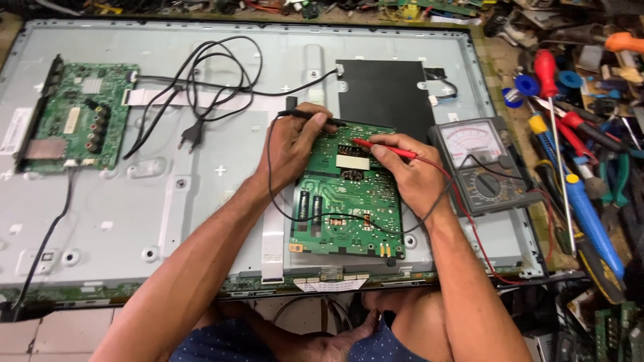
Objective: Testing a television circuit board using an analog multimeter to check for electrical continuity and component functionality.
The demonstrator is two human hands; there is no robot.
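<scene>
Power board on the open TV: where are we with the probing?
Done: the TV's back cover is off, bare metal panel exposed, both boards visible. In hand: left hand holds the black probe and right hand the red probe, both tips on the upper part of the power board, leads running to the analog meter. Left: the main board is untouched; the plug lies loose on the panel.

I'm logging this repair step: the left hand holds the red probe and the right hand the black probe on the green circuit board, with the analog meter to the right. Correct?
Not quite: the colours are swapped. In the head view, the left hand holds the thin black probe and the right hand the thin red probe. Both rest on the green circuit board, with the grey analog meter to the right.
</scene>
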